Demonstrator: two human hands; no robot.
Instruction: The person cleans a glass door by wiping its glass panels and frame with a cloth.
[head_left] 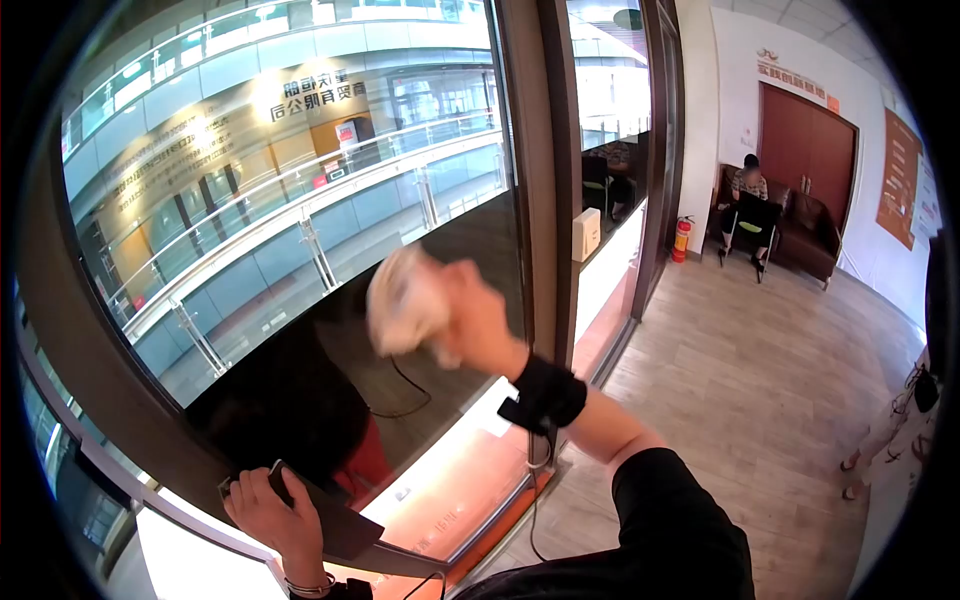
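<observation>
R hand w/ whitish cloth up at window, L hand on frame

R hand [478, 318], mid-frame, has a bunched whitish cloth [405, 300] in front of the glass pane [440, 250]; motion blur on both. R fingers closed round the cloth, pinching its right side; exact finger pos. unclear. Can't tell if cloth touches the glass. Black wristband [545, 393] on that wrist, black sleeve [675, 515] farther down the arm, btm right of centre.

L hand [275, 508], lower left, rests at the dark window frame [105, 380], over its edge. L fingers bent & close together, thumb apart, a small black part beside it; can't tell if they grip it. Bracelet [310, 582] on L wrist, at btm edge.

Thru the glass, upper left: curved balcony w/ railing [310, 245]; reversed lettering [320, 92] shows above it.

Right of window, approx. mid-frame: white box [586, 235] nr the next pane. Red fire extinguisher [682, 240] by the wall, upper right. Bg, upper right: seated person [750, 180], brown sofa [815, 225], reddish double door [808, 125]. Wood-look floor [720, 370] fills much of the right side.
</observation>
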